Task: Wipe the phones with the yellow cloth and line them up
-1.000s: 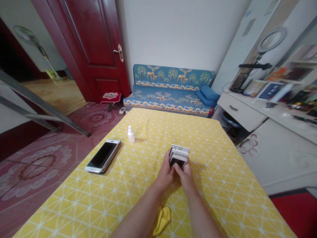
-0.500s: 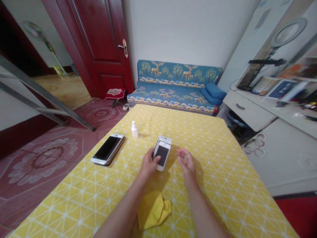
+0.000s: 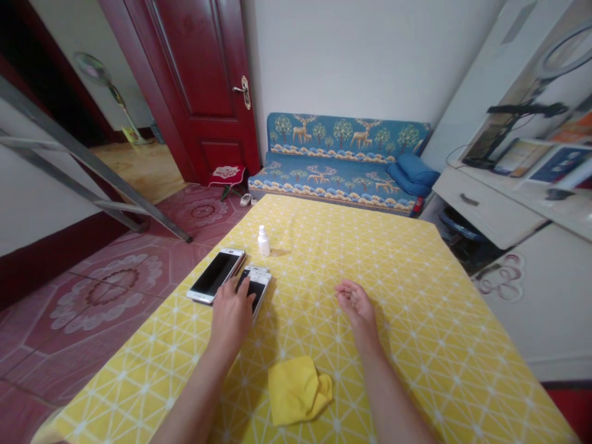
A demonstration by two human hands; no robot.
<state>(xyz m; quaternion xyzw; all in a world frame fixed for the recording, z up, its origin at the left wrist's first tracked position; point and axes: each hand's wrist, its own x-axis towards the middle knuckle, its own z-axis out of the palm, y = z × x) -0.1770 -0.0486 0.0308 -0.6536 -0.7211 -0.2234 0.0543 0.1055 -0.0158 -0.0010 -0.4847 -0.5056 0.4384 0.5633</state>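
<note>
Your left hand had its fingers closed over the stacked smartphones, beside a single smartphone on the yellow tablecloth. Your right hand lay open, empty. Light, slippery glass, likely fragile: hold by the edges.

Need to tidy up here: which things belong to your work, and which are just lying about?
Work: the stacked phones under the left hand, the phone beside them, probably the white bottle and yellow cloth.
Just lying about: the blue deer-print sofa, the red door.

White phone with black screen; yellow tablecloth with white triangle lattice; blue sofa with tan deer.
</note>
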